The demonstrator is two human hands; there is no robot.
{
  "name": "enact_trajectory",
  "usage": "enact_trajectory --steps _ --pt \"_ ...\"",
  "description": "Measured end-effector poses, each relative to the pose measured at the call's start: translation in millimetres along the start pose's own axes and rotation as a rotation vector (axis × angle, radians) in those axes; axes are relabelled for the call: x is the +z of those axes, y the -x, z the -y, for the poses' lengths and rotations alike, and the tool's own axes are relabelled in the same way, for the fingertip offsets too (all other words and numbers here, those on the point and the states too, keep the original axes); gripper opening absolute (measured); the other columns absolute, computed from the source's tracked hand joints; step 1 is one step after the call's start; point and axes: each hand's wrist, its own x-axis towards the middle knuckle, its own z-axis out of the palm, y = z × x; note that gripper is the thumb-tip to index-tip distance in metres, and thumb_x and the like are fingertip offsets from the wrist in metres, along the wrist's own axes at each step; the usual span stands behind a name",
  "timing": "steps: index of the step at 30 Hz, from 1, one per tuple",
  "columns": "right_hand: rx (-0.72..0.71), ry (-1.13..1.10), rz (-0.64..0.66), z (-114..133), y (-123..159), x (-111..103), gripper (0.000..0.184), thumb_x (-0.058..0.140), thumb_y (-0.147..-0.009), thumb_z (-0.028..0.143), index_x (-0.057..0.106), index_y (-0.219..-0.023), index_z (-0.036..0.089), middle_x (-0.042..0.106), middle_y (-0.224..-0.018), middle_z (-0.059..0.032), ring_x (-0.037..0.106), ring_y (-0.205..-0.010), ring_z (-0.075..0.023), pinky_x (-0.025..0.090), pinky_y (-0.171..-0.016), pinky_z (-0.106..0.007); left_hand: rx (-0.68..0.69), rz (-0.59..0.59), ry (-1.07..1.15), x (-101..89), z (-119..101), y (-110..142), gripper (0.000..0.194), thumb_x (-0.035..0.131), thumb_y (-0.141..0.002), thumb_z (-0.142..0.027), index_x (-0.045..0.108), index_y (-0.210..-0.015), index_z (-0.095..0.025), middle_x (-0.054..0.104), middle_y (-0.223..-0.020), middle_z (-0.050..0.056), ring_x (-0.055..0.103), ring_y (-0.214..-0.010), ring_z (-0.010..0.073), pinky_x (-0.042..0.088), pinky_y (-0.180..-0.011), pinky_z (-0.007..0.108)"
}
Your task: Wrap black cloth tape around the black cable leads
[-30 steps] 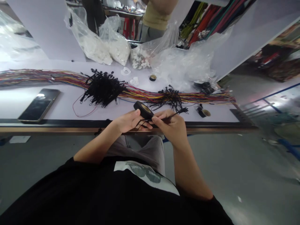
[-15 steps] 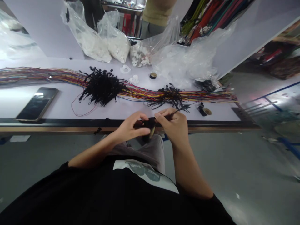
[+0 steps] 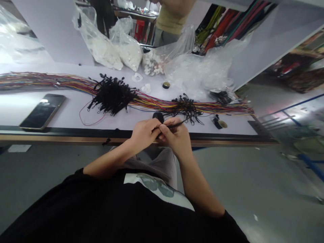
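My left hand point(image 3: 144, 134) and my right hand point(image 3: 177, 136) meet at the table's front edge, fingertips touching. Pinched in the right fingers is a thin black cable point(image 3: 178, 124), its far end pointing up and right. A roll of black tape point(image 3: 158, 117) shows just beyond the left fingers, which are closed by it; most of the roll is hidden. Behind the hands lies a small pile of black cable pieces point(image 3: 186, 108) on a long bundle of coloured wires point(image 3: 157, 104). A larger heap of black cable pieces point(image 3: 112, 96) rests further left.
A phone point(image 3: 43, 112) lies at the left. Two more tape rolls, one near the back point(image 3: 166, 85) and one at the right point(image 3: 219, 123), sit on the table. Plastic bags of white parts point(image 3: 129, 50) line the back. A person point(image 3: 172, 20) stands beyond.
The tape roll swung from above the hands down below the left hand, then back up beyond the fingers. My left hand has closed in against the right fingertips.
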Motion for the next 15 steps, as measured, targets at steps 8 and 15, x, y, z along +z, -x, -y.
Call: enact_trajectory --steps 8,15 --pt "-0.095 -0.005 -0.124 -5 1 0 0.023 0.066 -0.073 0.040 0.051 -0.067 0.023 0.066 -0.070 0.0003 0.064 -0.058 -0.0161 0.051 -0.058 -0.030 -0.319 0.083 0.885 1.9 12 8 0.026 0.071 -0.066 -0.032 0.051 -0.073 -0.017 0.059 -0.056 -0.005 0.056 -0.048 0.0086 0.048 -0.052 0.024" --pt "-0.089 0.029 -0.078 -3 -1 -3 0.025 0.066 -0.071 0.039 0.050 -0.064 0.022 0.067 -0.066 0.0000 0.064 -0.059 -0.0159 0.051 -0.058 -0.029 -0.445 0.467 1.000 -9.9 16 -1 0.031 0.079 -0.058 -0.027 0.058 -0.077 -0.015 0.058 -0.061 -0.003 0.046 -0.042 0.0046 0.035 -0.040 0.020"
